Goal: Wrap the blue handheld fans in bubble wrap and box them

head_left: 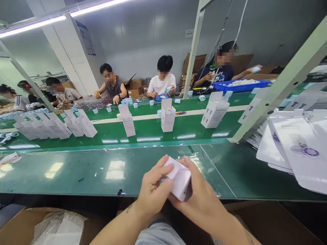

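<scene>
Low at the left edge, a brown cardboard carton (15, 224), matt and soft-cornered, with a crinkled clear plastic bag (58, 226) inside. Right of it, the left hand (153, 189), fingers curled shut on the left side of a small white box (180, 180), thumb laid across the top. Smooth card, oblong, faintly glossy, one end flap raised. Held tilted just above the near edge of the table, between both hands. On its right side the right hand (201, 200), likewise clamped, thumb on the flap, fingers wrapped beneath. Far right, a fanned heap of flat white pouches (298, 146), slick, printed with a purple ring.

Underneath, a green table (102, 170), glossy, mirroring the lamps, dotted with small white scraps. Beyond, a darker green belt (148, 131): at left a tight row of upright boxes (51, 127), mid-belt a lone open box (168, 115). Overhead at left, a white light strip (63, 15) against a grey wall. Across the belt, seated people at work. Further right a blue tray (240, 85), then a slanted pale metal post (281, 85).
</scene>
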`<state>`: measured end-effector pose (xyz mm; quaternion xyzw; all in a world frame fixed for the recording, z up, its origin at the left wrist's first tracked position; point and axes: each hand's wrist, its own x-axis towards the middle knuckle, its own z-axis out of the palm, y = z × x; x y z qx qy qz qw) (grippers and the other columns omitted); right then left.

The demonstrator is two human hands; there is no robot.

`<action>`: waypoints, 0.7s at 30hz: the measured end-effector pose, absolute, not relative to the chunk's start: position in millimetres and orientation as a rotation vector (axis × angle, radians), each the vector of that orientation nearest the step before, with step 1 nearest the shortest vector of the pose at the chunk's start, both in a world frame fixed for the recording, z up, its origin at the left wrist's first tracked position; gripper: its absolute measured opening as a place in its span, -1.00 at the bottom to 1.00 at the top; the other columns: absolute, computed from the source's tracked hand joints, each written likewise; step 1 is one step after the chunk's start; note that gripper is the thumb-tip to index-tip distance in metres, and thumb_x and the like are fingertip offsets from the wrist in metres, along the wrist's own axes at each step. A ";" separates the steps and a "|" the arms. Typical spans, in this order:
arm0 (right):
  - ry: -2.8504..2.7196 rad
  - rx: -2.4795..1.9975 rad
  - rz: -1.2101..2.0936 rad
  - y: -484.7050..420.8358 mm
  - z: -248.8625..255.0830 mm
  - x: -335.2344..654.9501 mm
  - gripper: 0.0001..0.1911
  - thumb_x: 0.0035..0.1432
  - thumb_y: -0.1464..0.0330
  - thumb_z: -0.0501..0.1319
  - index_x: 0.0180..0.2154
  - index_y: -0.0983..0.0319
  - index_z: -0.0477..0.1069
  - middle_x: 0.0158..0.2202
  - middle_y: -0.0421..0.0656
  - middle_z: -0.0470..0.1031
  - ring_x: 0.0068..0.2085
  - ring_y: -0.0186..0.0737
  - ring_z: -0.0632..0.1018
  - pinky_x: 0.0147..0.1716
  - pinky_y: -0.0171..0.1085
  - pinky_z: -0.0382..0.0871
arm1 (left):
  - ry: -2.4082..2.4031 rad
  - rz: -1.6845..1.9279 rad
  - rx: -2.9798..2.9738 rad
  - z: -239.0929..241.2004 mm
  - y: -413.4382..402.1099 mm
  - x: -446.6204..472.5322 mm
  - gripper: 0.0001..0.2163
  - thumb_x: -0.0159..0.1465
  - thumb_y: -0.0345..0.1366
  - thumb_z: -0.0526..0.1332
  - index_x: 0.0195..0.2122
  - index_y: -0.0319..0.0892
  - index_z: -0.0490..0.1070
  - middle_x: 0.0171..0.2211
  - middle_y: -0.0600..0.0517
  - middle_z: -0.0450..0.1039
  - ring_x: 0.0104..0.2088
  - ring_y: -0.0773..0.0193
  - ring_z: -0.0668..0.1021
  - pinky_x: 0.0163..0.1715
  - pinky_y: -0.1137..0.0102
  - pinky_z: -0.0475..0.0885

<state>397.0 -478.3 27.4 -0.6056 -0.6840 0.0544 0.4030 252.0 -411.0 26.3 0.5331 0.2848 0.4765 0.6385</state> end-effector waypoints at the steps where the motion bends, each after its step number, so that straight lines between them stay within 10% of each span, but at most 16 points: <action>1: -1.693 -1.571 0.181 -478.3 28.6 398.3 -0.05 0.02 0.26 0.31 0.30 0.12 -0.19 0.17 0.05 0.32 0.08 0.08 0.49 -0.05 -0.01 0.49 | 0.576 1.006 1.287 27.8 -408.5 249.5 -0.76 0.11 -0.19 0.34 -0.20 -0.10 0.62 0.22 -0.08 0.31 0.26 -0.09 0.26 0.18 0.17 0.22; 8: -1.743 -1.568 0.410 -488.6 44.3 402.1 -0.21 -0.08 0.33 0.33 0.17 0.07 0.06 0.08 -0.09 0.43 -0.03 -0.07 0.55 -0.11 -0.14 0.49 | 0.379 0.769 1.067 31.1 -401.8 254.1 -0.46 0.03 -0.33 0.43 0.05 0.03 0.38 0.07 -0.04 0.36 -0.05 0.16 0.48 -0.13 0.33 0.41; 21: -1.979 -1.374 0.486 -495.3 58.4 417.7 -0.25 -0.08 0.42 0.34 0.15 0.11 0.12 0.02 -0.05 0.44 -0.12 -0.08 0.57 -0.18 -0.17 0.49 | 0.527 0.921 0.993 19.7 -444.6 261.9 -0.67 0.13 -0.32 0.34 -0.08 -0.04 0.37 -0.04 0.00 0.35 -0.18 0.23 0.45 -0.21 0.37 0.39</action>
